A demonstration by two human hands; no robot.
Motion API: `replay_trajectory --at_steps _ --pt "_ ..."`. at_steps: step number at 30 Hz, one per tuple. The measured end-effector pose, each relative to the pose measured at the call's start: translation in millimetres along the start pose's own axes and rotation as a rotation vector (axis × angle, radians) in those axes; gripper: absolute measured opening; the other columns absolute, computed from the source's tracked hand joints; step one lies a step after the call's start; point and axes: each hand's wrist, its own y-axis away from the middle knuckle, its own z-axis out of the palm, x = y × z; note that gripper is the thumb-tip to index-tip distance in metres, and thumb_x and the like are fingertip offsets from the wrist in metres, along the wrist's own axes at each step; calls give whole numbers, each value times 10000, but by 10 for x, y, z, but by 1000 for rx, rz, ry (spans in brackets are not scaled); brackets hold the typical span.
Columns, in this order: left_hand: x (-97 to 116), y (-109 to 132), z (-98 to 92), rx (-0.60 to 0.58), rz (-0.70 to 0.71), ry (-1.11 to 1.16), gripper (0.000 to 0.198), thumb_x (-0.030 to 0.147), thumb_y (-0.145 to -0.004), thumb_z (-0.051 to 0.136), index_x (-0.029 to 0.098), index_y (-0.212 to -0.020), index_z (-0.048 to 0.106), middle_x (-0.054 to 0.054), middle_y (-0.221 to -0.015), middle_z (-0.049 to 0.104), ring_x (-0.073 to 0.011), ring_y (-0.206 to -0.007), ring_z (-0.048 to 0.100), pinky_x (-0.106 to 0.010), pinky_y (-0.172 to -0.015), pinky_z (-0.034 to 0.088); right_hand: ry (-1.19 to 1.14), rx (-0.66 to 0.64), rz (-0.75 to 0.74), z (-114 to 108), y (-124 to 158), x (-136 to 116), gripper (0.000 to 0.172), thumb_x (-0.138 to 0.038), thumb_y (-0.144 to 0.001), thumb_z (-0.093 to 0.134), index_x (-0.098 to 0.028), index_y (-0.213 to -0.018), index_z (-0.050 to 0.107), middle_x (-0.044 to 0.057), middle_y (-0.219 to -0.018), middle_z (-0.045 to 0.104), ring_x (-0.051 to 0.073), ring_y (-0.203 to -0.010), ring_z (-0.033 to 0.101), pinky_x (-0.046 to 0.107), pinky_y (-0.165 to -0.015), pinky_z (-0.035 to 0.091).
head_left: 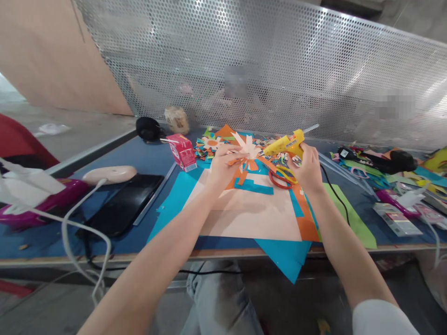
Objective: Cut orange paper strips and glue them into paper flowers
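Pale, spiky paper flower point(250, 147) in grasp of left hand point(225, 160), yellow glue gun point(280, 146) in right hand point(308, 166).

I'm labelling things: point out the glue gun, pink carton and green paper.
Glue gun point(284, 144): head view, on its yellow body.
Pink carton point(184, 153): head view, on its side.
Green paper point(359, 231): head view, bare lower part.

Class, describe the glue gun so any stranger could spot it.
On the blue table, find the large peach sheet. Near its far right corner, the right grip holds the glue gun. Unlike nearby paper shreds, it is bulky, yellow, with a pale stick jutting from its back.
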Motion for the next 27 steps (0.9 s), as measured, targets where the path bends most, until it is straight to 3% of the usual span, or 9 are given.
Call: replay_trajectory --at_steps 27 --pt "-21 5 -4 -13 -2 -3 186 179 -755 613 283 -880 704 -23 -965 618 -160 -943 558 -344 -856 465 -33 -101 11 -34 -20 -27 320 -268 -856 444 -164 -1158 439 141 -1041 586 262 -1009 534 471 -877 441"
